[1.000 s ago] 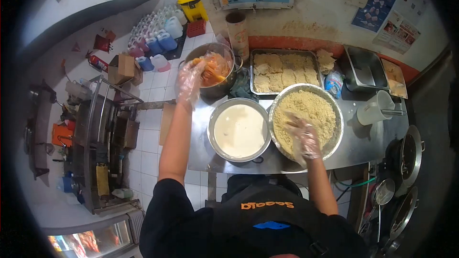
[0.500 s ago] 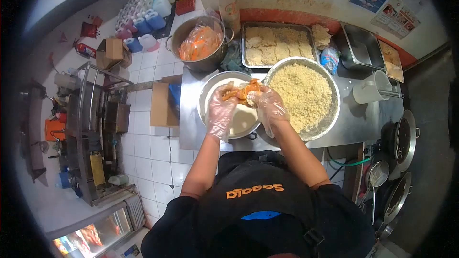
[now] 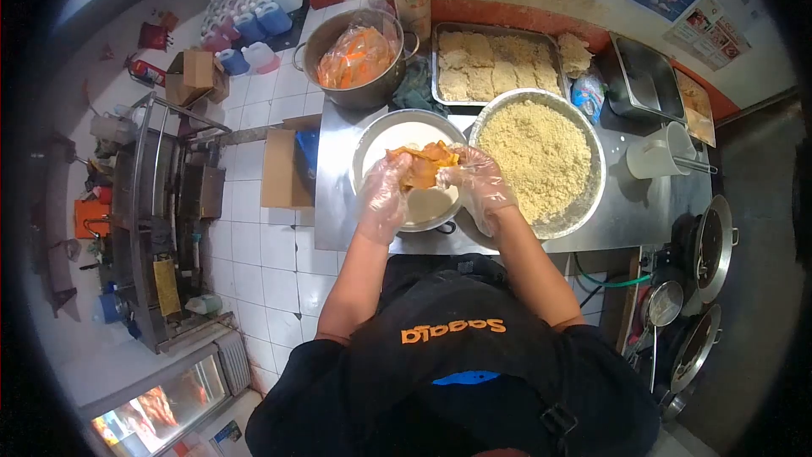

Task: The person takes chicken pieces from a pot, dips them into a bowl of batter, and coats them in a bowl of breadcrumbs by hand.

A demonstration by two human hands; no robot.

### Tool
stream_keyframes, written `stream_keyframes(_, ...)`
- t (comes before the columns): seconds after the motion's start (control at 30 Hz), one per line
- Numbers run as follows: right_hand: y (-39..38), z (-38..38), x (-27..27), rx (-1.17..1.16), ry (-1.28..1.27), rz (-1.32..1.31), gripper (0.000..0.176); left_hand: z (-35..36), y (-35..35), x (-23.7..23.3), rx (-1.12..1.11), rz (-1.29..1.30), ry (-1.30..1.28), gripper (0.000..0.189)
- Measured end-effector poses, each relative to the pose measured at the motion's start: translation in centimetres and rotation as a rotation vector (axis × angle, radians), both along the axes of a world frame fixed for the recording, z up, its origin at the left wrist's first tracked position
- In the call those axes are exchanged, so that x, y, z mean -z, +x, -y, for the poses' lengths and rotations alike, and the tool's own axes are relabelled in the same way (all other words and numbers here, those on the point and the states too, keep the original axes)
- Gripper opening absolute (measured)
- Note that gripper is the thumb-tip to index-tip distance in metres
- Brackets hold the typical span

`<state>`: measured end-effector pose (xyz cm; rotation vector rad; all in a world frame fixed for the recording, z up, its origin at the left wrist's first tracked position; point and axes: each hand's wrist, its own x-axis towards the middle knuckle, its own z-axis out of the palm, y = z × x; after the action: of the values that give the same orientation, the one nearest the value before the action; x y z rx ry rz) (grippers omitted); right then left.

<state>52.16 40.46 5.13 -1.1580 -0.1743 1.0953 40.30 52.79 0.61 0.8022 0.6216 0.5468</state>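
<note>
– Left hand (image 3: pixel 385 190) and right hand (image 3: pixel 484 186), fingers pinching the orange piece (image 3: pixel 427 167)!
– And beneath those fingers, the white liquid (image 3: pixel 414 128), partly hidden!
– The piece's underside?
– Out of sight, can't tell!

Layout of desk (image 3: pixel 331 211): batter bowl (image 3: pixel 357 171) front L, crumb basin (image 3: pixel 597 195) just R of it. Pot (image 3: pixel 372 95) back L, w/ bagged food (image 3: pixel 355 55) in it. Tray (image 3: pixel 436 76) behind both bowls, w/ coated pcs (image 3: pixel 499 63) in it. Deep pan (image 3: pixel 624 89) R of tray, jug (image 3: pixel 647 161) before it. Open box (image 3: pixel 282 171) on floor, L of desk; woks (image 3: pixel 720 245) off R side.
</note>
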Motion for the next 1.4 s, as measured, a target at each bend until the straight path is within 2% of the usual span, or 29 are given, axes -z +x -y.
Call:
stream_keyframes(0.07,0.1,0.1,0.1,0.013,-0.009,-0.075,0.038,-0.2,-0.4,0.3,0.099,0.153,-0.462,0.032)
stream_keyframes(0.13,0.2,0.2,0.9,0.013,0.042,-0.212,0.034,0.1,-0.4,0.0,0.096,0.174,-0.529,0.034)
stream_keyframes(0.3,0.4,-0.1,0.9,0.024,-0.029,-0.231,0.029,0.8,-0.6,-0.1,0.063,0.217,-0.628,0.037)
stream_keyframes(0.37,0.6,0.1,1.4,0.023,-0.05,-0.214,0.029,1.1,-0.9,-0.8,0.088,0.134,-0.498,0.034)
stream_keyframes(0.4,0.7,0.3,1.9,-0.005,-0.13,-0.066,0.035,1.2,-0.9,-1.1,0.087,0.134,-0.501,0.034)
stream_keyframes(0.43,0.9,0.6,2.3,-0.033,-0.21,0.082,0.041,1.2,-0.9,-1.4,0.146,0.067,-0.291,0.034)
stream_keyframes(0.47,1.0,0.7,2.6,-0.036,-0.215,0.08,0.041,1.3,-1.0,-1.6,0.202,0.0,-0.082,0.034)
stream_keyframes(0.53,1.4,0.8,3.1,-0.195,-0.281,0.197,0.046,0.6,-1.3,-0.8,0.217,-0.056,-0.066,0.029)
stream_keyframes(0.57,1.5,0.8,3.7,-0.202,-0.282,0.198,0.046,0.0,-1.7,-0.2,0.202,-0.076,-0.07,0.029)
stream_keyframes(0.63,1.7,0.7,4.9,-0.161,-0.198,0.098,0.047,-0.5,-2.2,1.1,0.18,-0.094,-0.076,0.03)
stream_keyframes(0.67,1.5,0.5,4.6,-0.168,-0.2,0.099,0.047,-0.5,-2.2,0.7,0.167,-0.046,-0.177,0.03)
stream_keyframes(0.73,1.0,0.4,4.0,-0.023,-0.223,0.106,0.047,-0.3,-2.4,0.0,0.149,0.003,-0.282,0.031)
stream_keyframes(0.8,1.2,-0.1,4.3,-0.011,-0.225,0.17,0.046,-0.1,-2.7,-0.4,0.0,-0.012,-0.197,0.029)
stream_keyframes(0.93,1.9,-1.8,2.7,-0.063,-0.313,0.305,0.046,-1.3,-4.3,-0.9,0.0,-0.086,-0.128,0.029)
stream_keyframes(1.0,2.4,-2.7,2.0,-0.129,-0.291,0.26,0.047,-1.7,-4.8,0.3,-0.019,-0.081,-0.116,0.03)
stream_keyframes(1.07,2.3,-3.6,1.8,-0.31,-0.252,0.239,0.043,-2.0,-5.1,0.8,-0.052,-0.078,-0.129,0.03)
stream_keyframes(1.1,1.9,-3.8,1.5,-0.321,-0.253,0.245,0.043,-2.1,-5.2,0.8,-0.073,-0.078,-0.141,0.03)
stream_keyframes(1.17,1.0,-4.0,0.8,-0.287,-0.431,0.257,0.036,-2.2,-5.3,0.5,-0.097,-0.047,-0.159,0.03)
stream_keyframes(1.23,1.4,-4.4,1.1,-0.362,-0.427,0.282,0.032,-2.2,-5.7,0.6,-0.119,-0.018,-0.178,0.029)
stream_keyframes(1.3,1.3,-5.4,0.4,-0.434,-0.419,0.308,0.027,-2.4,-6.3,1.0,-0.159,-0.199,-0.072,0.03)
stream_keyframes(1.37,1.1,-6.1,-0.5,-0.359,-0.415,0.396,0.015,-2.6,-6.9,1.1,-0.234,-0.235,0.002,0.031)
stream_keyframes(1.4,1.6,-6.7,0.1,-0.362,-0.419,0.399,0.015,-2.7,-7.2,0.6,-0.301,-0.272,0.081,0.032)
